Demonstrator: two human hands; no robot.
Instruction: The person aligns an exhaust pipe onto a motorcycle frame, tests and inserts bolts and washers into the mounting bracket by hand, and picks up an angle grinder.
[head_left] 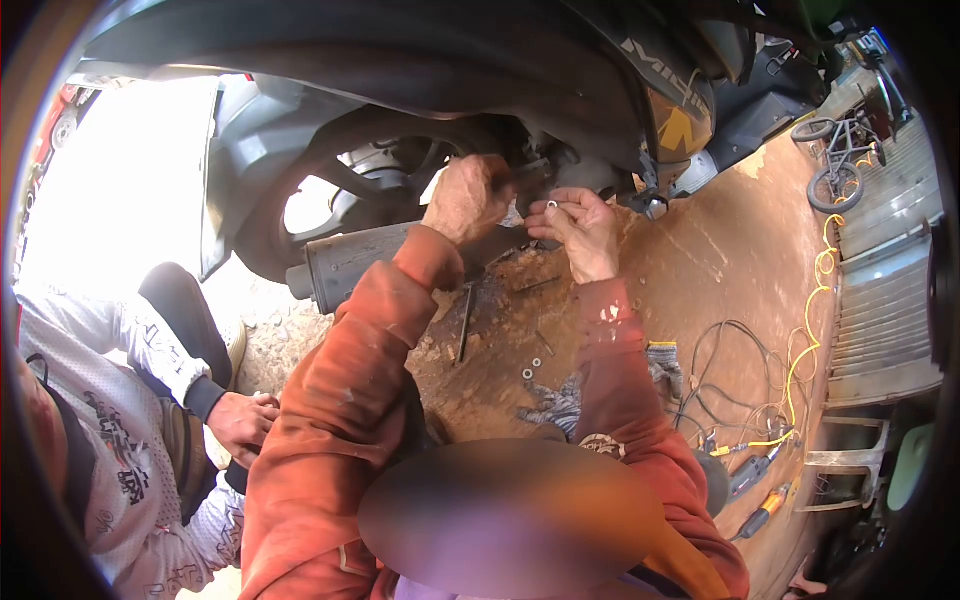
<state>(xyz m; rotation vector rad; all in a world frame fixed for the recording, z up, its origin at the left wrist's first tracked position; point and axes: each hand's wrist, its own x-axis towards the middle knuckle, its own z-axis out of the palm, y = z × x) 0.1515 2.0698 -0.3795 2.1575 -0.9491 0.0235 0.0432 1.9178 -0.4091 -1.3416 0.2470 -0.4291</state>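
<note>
My left hand (470, 197), in an orange sleeve, is closed just above the scooter's muffler (365, 262) and beside its underside. What its fingers grip is hidden and dark. To its right, my right hand (582, 232) pinches a small pale washer (552, 204) at its fingertips, close to the engine parts. Over both hands hangs the dark body of the scooter (480, 75), its rear wheel (300, 190) to the left. On the ground below lie a metal rod (466, 323) and two washers (528, 374).
Another person's hand (243, 422) rests at the left. Grey cloth gloves (560, 403) lie by my right forearm. Black cables and a yellow hose (823, 262) run along the right, near an orange-handled tool (765, 513). A small bicycle (840, 160) stands at far right.
</note>
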